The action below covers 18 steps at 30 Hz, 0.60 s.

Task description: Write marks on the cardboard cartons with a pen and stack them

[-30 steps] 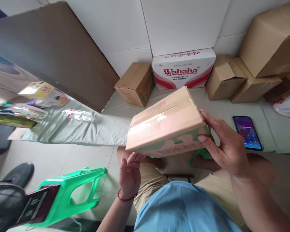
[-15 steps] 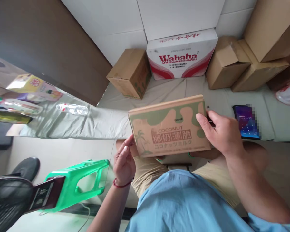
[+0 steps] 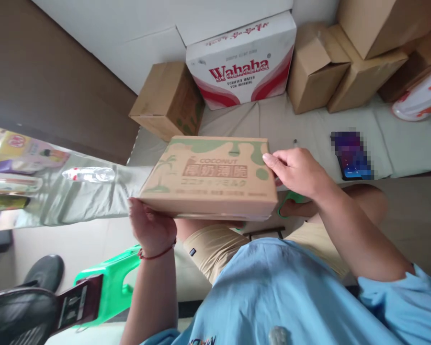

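A brown cardboard box (image 3: 215, 175) with green print and the word COCONUT is held up over the near edge of the table, between my two hands. My left hand (image 3: 153, 227) supports its lower left corner, the fingers partly hidden beneath it. On the right side, my right hand (image 3: 296, 170) grips the box with the thumb on the printed face and the other fingers behind the edge. The printed face tilts upward, and the long near side shows toward me.
At the back stand a smaller carton (image 3: 168, 98), a white Wahaha box (image 3: 244, 67) and several brown cartons (image 3: 318, 72). A phone (image 3: 354, 160) lies at right, a clear bottle (image 3: 88, 174) at left. A green stool (image 3: 111, 287) and a fan (image 3: 17, 316) are at lower left.
The box has moved left and tilted back, so its near side now shows. My left hand has shifted left and under the corner; my right hand keeps its grip. The view has turned too.
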{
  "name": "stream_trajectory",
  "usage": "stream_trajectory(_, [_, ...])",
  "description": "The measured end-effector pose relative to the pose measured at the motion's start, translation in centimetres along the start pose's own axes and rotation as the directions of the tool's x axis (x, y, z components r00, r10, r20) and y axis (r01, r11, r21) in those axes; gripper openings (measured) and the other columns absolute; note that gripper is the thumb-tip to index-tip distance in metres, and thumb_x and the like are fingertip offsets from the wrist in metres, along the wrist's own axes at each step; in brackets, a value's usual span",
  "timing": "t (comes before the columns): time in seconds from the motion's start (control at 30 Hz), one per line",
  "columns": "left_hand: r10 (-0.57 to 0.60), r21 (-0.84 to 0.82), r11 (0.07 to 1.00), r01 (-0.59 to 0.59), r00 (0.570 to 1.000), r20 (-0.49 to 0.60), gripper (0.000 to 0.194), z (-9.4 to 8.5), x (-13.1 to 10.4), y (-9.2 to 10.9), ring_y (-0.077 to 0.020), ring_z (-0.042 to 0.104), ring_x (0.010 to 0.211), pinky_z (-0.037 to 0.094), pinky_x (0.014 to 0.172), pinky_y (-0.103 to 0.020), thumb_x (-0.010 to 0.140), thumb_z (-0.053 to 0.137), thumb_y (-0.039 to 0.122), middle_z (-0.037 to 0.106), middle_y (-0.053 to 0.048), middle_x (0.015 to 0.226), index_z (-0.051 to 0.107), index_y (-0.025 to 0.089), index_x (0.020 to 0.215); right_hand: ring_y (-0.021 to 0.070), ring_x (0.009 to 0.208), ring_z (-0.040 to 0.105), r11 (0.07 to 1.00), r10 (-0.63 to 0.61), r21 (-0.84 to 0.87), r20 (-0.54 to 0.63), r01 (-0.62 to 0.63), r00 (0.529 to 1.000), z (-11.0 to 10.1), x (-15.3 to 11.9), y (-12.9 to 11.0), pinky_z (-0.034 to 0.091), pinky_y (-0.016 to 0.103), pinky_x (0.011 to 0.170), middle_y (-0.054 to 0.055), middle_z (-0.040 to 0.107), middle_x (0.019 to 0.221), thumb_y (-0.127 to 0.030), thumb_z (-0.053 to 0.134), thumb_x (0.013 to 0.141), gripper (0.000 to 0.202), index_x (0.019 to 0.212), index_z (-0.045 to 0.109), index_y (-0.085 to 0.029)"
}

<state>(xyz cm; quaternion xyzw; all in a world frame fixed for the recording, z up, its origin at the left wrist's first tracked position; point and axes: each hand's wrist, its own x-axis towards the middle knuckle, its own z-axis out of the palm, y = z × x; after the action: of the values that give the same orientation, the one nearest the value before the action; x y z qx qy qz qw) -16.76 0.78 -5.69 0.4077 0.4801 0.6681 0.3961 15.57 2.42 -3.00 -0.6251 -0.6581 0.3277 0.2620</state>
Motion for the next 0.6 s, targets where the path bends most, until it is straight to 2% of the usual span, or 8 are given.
stream_trajectory(0.07, [-0.002, 0.014, 1.0, 0.002, 1.0, -0.009, 0.053, -1.0, 1.0, -0.4, -0.0354, 0.055, 0.154, 0.041, 0.134, -0.047, 0.101, 0.062, 0.069, 0.081, -0.006, 0.13, 0.082, 0.02, 0.107, 0.0205, 0.067, 0.067, 0.998, -0.059, 0.037, -0.002, 0.059, 0.998, -0.5, -0.9, -1.5, 0.041, 0.03, 0.062, 0.005, 0.069, 0.064, -0.055, 0.046, 0.109, 0.054, 0.07, 0.064, -0.023])
stream_trajectory(0.13, [-0.074, 0.017, 0.997, 0.074, 0.997, 0.008, 0.054, -1.9, 1.7, -0.8, -0.0354, 0.054, 0.154, 0.042, 0.133, -0.044, 0.103, 0.06, 0.07, 0.081, -0.005, 0.13, 0.081, 0.02, 0.107, 0.0212, 0.069, 0.07, 0.996, -0.09, 0.006, -0.004, 0.09, 0.996, -0.8, -1.7, -3.0, 0.04, 0.03, 0.061, 0.006, 0.07, 0.065, -0.049, 0.046, 0.109, 0.05, 0.07, 0.063, -0.023])
stream_trajectory(0.23, [-0.161, 0.026, 0.987, 0.162, 0.987, -0.01, 0.057, -2.4, 2.0, -1.1, -0.0357, 0.056, 0.153, 0.044, 0.132, -0.043, 0.102, 0.06, 0.072, 0.081, -0.005, 0.128, 0.081, 0.019, 0.106, 0.02, 0.067, 0.069, 0.994, -0.068, -0.08, 0.021, 0.07, 0.997, -1.1, -2.2, -4.5, 0.038, 0.03, 0.061, 0.005, 0.07, 0.064, -0.04, 0.048, 0.107, 0.046, 0.065, 0.053, -0.023])
stream_trajectory(0.3, [-0.149, 0.035, 0.988, 0.15, 0.988, -0.031, 0.056, -2.1, 1.5, -0.8, -0.0356, 0.055, 0.154, 0.043, 0.133, -0.044, 0.1, 0.063, 0.073, 0.081, -0.006, 0.128, 0.081, 0.02, 0.105, 0.0193, 0.065, 0.067, 0.995, -0.021, -0.094, 0.031, 0.024, 0.999, -1.1, -2.0, -4.4, 0.037, 0.031, 0.062, 0.005, 0.07, 0.065, -0.038, 0.048, 0.107, 0.045, 0.064, 0.051, -0.023])
stream_trajectory(0.37, [-0.131, 0.039, 0.991, 0.131, 0.991, 0.002, 0.055, -1.4, 0.7, 0.0, -0.0365, 0.054, 0.155, 0.041, 0.135, -0.047, 0.097, 0.068, 0.073, 0.081, -0.007, 0.128, 0.082, 0.02, 0.105, 0.0187, 0.064, 0.064, 0.997, 0.027, -0.075, -0.017, -0.029, 0.999, -1.1, -1.5, -3.1, 0.036, 0.031, 0.063, 0.004, 0.068, 0.064, -0.037, 0.049, 0.107, 0.045, 0.063, 0.051, -0.023])
stream_trajectory(0.47, [-0.11, 0.022, 0.994, 0.108, 0.987, 0.113, 0.063, -0.1, -0.8, 1.8, -0.0421, 0.055, 0.152, 0.043, 0.133, -0.058, 0.091, 0.071, 0.08, 0.082, -0.01, 0.126, 0.085, 0.02, 0.106, 0.0176, 0.063, 0.058, 0.996, 0.086, 0.0, -0.149, -0.087, 0.985, -1.2, -0.5, 0.2, 0.035, 0.031, 0.062, 0.002, 0.062, 0.06, -0.04, 0.054, 0.104, 0.048, 0.06, 0.051, -0.022])
stream_trajectory(0.53, [-0.092, 0.034, 0.996, 0.088, 0.981, 0.173, 0.068, 0.7, -1.9, 3.2, -0.0442, 0.057, 0.149, 0.043, 0.131, -0.062, 0.089, 0.07, 0.084, 0.082, -0.011, 0.127, 0.086, 0.022, 0.11, 0.0175, 0.062, 0.057, 0.984, 0.147, 0.124, -0.185, -0.125, 0.972, -1.3, 0.1, 2.5, 0.036, 0.031, 0.06, 0.001, 0.061, 0.061, -0.049, 0.059, 0.102, 0.049, 0.061, 0.055, -0.022])
stream_trajectory(0.6, [-0.06, 0.084, 0.996, 0.042, 0.972, 0.227, 0.07, 1.4, -2.8, 4.4, -0.0442, 0.057, 0.15, 0.04, 0.132, -0.064, 0.088, 0.068, 0.086, 0.08, -0.01, 0.134, 0.088, 0.025, 0.115, 0.0179, 0.06, 0.058, 0.935, 0.226, 0.314, -0.164, -0.167, 0.96, -1.2, 0.2, 4.3, 0.038, 0.031, 0.056, 0.002, 0.064, 0.062, -0.06, 0.064, 0.098, 0.05, 0.065, 0.063, -0.023])
